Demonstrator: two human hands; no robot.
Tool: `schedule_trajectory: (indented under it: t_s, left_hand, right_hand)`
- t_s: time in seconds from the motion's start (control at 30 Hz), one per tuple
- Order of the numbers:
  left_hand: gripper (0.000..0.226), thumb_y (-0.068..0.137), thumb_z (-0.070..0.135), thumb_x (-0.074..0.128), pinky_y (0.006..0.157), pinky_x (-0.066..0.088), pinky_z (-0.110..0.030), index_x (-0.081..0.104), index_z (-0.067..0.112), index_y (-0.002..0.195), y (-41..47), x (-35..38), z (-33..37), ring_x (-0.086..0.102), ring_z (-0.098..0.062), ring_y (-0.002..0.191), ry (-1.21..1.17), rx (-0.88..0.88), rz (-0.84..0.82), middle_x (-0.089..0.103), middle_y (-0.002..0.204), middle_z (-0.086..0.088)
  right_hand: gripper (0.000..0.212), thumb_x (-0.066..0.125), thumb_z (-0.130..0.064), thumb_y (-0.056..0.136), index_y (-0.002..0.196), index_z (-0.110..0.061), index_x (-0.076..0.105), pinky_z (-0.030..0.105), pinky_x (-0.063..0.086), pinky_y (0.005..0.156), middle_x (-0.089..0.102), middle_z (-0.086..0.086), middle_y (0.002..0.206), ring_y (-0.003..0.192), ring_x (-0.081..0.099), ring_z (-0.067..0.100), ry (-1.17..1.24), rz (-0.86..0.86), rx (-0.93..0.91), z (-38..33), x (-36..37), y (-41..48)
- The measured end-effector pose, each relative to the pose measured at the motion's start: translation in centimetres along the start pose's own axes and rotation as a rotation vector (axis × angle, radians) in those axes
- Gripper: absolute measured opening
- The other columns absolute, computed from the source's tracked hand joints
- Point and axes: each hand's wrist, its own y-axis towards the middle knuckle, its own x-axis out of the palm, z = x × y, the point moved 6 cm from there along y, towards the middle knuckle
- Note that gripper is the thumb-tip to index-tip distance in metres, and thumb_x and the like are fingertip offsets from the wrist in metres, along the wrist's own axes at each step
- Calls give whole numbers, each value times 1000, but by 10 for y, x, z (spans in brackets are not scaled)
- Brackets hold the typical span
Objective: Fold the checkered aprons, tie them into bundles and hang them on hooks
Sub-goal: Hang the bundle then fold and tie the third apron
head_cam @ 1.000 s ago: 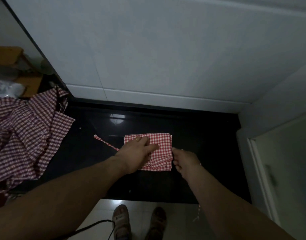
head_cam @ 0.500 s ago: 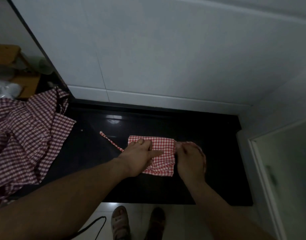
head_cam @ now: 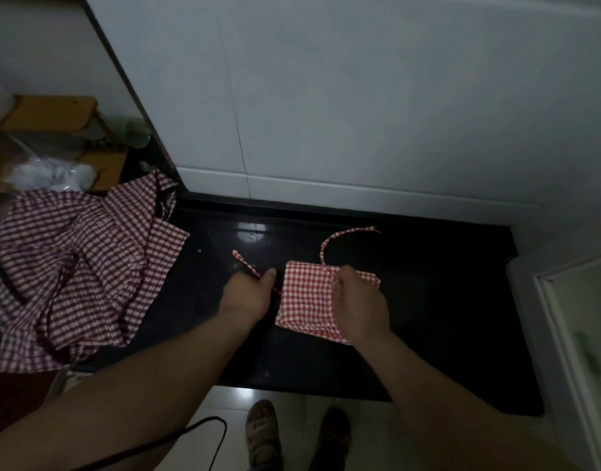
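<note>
Head view, nearest first: two feet in dark sandals (head_cam: pixel 262 431) stand on the pale tiled floor (head_cam: pixel 231 401) at the bottom centre of the frame, with a thin black cable (head_cam: pixel 204 423) curving just to their left. Both bare forearms reach up from the lower corners over a glossy black tabletop (head_cam: pixel 438 311). At mid-frame the left hand (head_cam: pixel 248 295) lies knuckles-up on the tabletop just left of a small folded red-and-white checkered apron (head_cam: pixel 304 297); its grip is closed, fingers curled round a narrow checkered tie strap (head_cam: pixel 245 263) whose free end sticks out towards the upper left. The right hand (head_cam: pixel 358 302) hovers over the right half of the folded apron, its grip also closed, fingertips pinching a second checkered tie strap (head_cam: pixel 341 233) that rises from the hand, arches over the apron's far edge and ends to the upper right. The folded apron lies flat as a rough square in the middle of the tabletop, between the two hands. At the left of the frame a loose, rumpled pile of darker red-checkered aprons (head_cam: pixel 81 266) spills over the tabletop's left end, well apart from the folded one. Beyond the tabletop stands a white tiled wall (head_cam: pixel 360 113). In the upper left corner is a wooden stool (head_cam: pixel 51 112) with a crumpled clear plastic bag (head_cam: pixel 51 175) below it.
</note>
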Motion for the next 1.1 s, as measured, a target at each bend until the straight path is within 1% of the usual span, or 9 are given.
schedule_trajectory:
  t_s: [0.13, 0.37, 0.5, 0.57, 0.63, 0.73, 0.8, 0.9, 1.1]
  left_hand:
    - [26, 92, 30, 68, 88, 61, -42, 77, 9, 80, 10, 17, 8, 76, -34, 91, -66, 10, -24, 78, 92, -17]
    - [33, 94, 38, 63, 87, 57, -37, 76, 8, 98, 0, 9, 19, 71, -36, 102, 169, 93, 12, 75, 108, -17]
    - [29, 90, 31, 70, 75, 55, -34, 67, 14, 68, -9, 1, 16, 73, -33, 86, 61, 104, -1, 73, 80, -10]
    - [26, 89, 30, 70, 72, 57, -39, 64, 14, 69, -22, -10, 6, 70, -27, 76, -7, 120, 45, 69, 72, -5]
    - [22, 90, 26, 69, 71, 55, -42, 59, 17, 72, -36, -16, 8, 61, -20, 74, 67, 324, 96, 65, 79, 0]
    - [11, 87, 27, 66, 75, 41, -35, 60, 18, 83, -60, -20, 43, 48, -18, 92, 407, 922, 213, 55, 101, 2]
    - [12, 84, 31, 62, 75, 39, -37, 60, 20, 87, -63, -4, 60, 49, -23, 93, 628, 1200, 92, 57, 101, -1]
    - [11, 86, 30, 57, 74, 48, -40, 47, 27, 82, -52, 16, 68, 48, -19, 80, 623, 1174, -163, 59, 88, 2]
    - [14, 92, 29, 58, 78, 49, -41, 48, 29, 83, -39, 23, 52, 49, -14, 78, 491, 1093, -203, 50, 82, 13]
  right_hand:
    - [7, 52, -17, 101, 97, -17, 57, 39, 57, 72, 69, 3, 85, 77, 68, 22, -1, 46, 7, -15, 5, 4]
    - [15, 53, -30, 102, 95, -17, 55, 37, 54, 71, 68, 3, 87, 77, 65, 21, 82, 131, -35, -20, 11, 1]
    - [18, 50, -28, 101, 90, -15, 58, 35, 48, 72, 67, 5, 86, 76, 61, 22, 100, 146, -97, -16, 13, -3]
    - [20, 52, -26, 101, 83, -20, 53, 36, 45, 72, 65, 4, 84, 73, 55, 19, 104, 128, -130, -15, 16, -5]
    - [18, 53, -25, 101, 86, -18, 59, 36, 46, 74, 66, 3, 86, 75, 53, 18, 106, 110, -155, -17, 18, -5]
    - [19, 52, -26, 100, 95, -17, 68, 37, 49, 78, 69, 3, 92, 83, 62, 23, 76, 91, -181, -20, 21, -2]
    - [24, 48, -26, 98, 91, -18, 69, 37, 49, 76, 71, 3, 89, 82, 64, 24, 83, 81, -183, -21, 22, -3]
    - [26, 52, -29, 99, 80, -21, 69, 38, 52, 76, 72, 1, 82, 78, 65, 22, 221, -10, -92, -9, 25, 0]
    - [38, 55, -53, 100, 73, -29, 66, 34, 47, 82, 67, -9, 70, 75, 64, 12, 309, -228, -13, -9, 32, 0]
